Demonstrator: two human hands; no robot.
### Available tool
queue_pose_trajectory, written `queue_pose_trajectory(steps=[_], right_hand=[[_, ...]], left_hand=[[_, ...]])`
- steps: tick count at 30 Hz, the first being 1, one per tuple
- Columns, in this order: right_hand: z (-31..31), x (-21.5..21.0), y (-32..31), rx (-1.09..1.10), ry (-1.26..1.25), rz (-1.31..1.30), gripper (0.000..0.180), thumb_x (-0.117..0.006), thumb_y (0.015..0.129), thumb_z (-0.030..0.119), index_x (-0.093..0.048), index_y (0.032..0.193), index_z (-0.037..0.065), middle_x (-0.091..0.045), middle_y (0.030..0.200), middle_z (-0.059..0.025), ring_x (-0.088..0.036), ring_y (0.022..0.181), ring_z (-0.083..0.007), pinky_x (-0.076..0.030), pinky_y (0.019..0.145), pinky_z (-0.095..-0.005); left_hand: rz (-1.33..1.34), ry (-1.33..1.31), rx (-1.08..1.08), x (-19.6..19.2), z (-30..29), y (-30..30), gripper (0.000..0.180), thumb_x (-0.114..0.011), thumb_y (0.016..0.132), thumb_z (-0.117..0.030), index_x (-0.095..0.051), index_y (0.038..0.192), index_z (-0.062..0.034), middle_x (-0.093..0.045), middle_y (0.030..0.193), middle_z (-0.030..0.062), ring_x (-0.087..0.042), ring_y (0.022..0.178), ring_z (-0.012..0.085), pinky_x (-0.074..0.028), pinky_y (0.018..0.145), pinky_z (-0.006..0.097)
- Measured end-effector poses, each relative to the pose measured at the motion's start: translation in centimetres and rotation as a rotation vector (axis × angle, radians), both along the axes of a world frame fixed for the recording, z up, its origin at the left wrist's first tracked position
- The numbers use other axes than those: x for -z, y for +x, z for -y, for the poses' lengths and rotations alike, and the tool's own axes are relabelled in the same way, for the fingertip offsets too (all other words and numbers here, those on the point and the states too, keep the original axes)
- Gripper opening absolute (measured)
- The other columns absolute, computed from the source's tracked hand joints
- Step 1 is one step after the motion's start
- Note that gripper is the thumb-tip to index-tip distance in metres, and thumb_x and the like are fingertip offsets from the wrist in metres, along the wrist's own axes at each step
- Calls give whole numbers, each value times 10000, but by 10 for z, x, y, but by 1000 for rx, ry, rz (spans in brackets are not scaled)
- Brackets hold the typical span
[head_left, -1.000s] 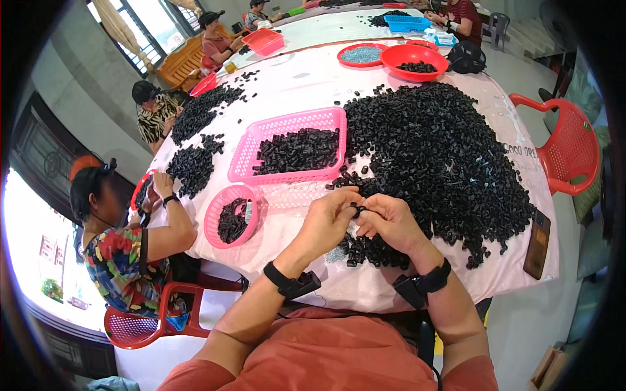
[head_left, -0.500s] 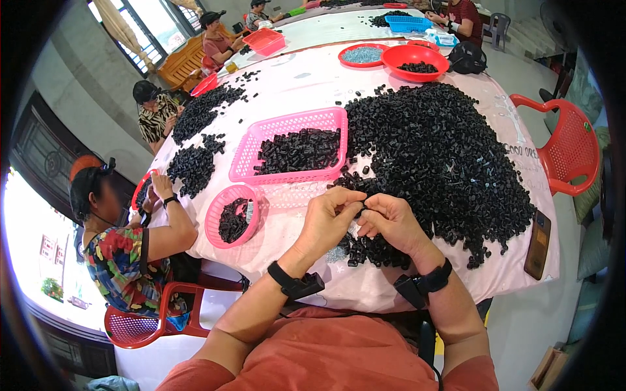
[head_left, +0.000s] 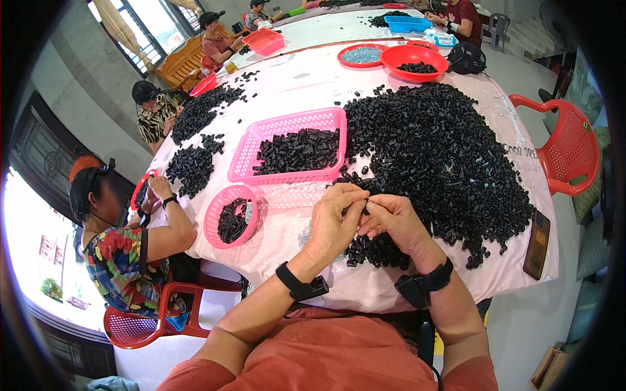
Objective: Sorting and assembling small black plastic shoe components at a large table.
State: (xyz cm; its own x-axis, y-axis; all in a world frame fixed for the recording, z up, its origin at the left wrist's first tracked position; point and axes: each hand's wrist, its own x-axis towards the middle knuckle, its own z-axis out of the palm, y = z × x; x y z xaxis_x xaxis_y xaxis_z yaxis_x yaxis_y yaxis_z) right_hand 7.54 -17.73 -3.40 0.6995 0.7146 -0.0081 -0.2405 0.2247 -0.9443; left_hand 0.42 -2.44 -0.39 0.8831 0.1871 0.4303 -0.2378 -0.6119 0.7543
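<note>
My left hand point(head_left: 334, 220) and my right hand point(head_left: 395, 223) meet over the near edge of a big heap of small black plastic parts point(head_left: 430, 156). Both are closed in a pinch, fingertips touching around a small black plastic part point(head_left: 367, 207). Most of that part is hidden by the fingers. Beside my left wrist lies a little pile of small silvery pieces point(head_left: 304, 236), partly covered by the hand. Left of it stands a round pink basket point(head_left: 211, 228) holding black parts and a light grey item. Beyond my hands, a rectangular pink basket point(head_left: 242, 171) holds more black parts.
A phone point(head_left: 537, 245) lies at the table's right edge, near a red chair point(head_left: 566, 144). Farther back are a red bowl point(head_left: 396, 64) of black parts and a red dish of silvery pieces point(head_left: 362, 55). A co-worker point(head_left: 130, 260) sits at left; several others work beyond.
My left hand has shifted slightly right, closer to my right hand, uncovering more of the silvery pile. The co-worker at left has lowered their raised hand a little.
</note>
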Motion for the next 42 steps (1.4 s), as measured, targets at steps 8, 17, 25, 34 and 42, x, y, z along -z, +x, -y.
queue_pose_trajectory(steps=[8,17,25,34,42], right_hand=[[2,4,3,-16,75,-85,230,-591,1021,219,-664,1084,10,-721,868,-89,-725,716,-138,-552,576,-197],[2,10,4,36,69,-46,212,-597,1013,201,-687,1048,12,-724,885,-52,-708,719,-106,-553,586,-196],[0,9,4,86,84,-61,207,-589,1008,183,-693,1057,11,-728,889,-56,-677,710,-79,-550,599,-196],[-1,16,7,67,100,-34,210,-593,1013,206,-691,1036,21,-716,880,-29,-681,735,-73,-542,628,-197],[1,16,5,4,106,-114,196,-596,1016,197,-687,1027,24,-714,880,-25,-682,734,-75,-570,663,-211]], left_hand=[[28,19,23,2,4,-2,214,-591,898,13,-711,1074,42,-679,1093,155,-671,998,243,-524,872,323],[-11,77,65,0,2,-6,307,-691,845,-37,-684,1140,49,-685,1113,183,-676,1032,288,-522,912,348],[-7,121,81,-2,4,-6,366,-740,823,-65,-674,1167,40,-682,1153,215,-667,1092,323,-525,936,379],[19,318,73,-2,7,-3,417,-733,821,-62,-619,1204,53,-658,1110,229,-655,990,370,-536,865,407],[76,359,50,1,3,-3,400,-700,832,-30,-612,1212,60,-653,1110,234,-648,983,388,-537,863,416]])
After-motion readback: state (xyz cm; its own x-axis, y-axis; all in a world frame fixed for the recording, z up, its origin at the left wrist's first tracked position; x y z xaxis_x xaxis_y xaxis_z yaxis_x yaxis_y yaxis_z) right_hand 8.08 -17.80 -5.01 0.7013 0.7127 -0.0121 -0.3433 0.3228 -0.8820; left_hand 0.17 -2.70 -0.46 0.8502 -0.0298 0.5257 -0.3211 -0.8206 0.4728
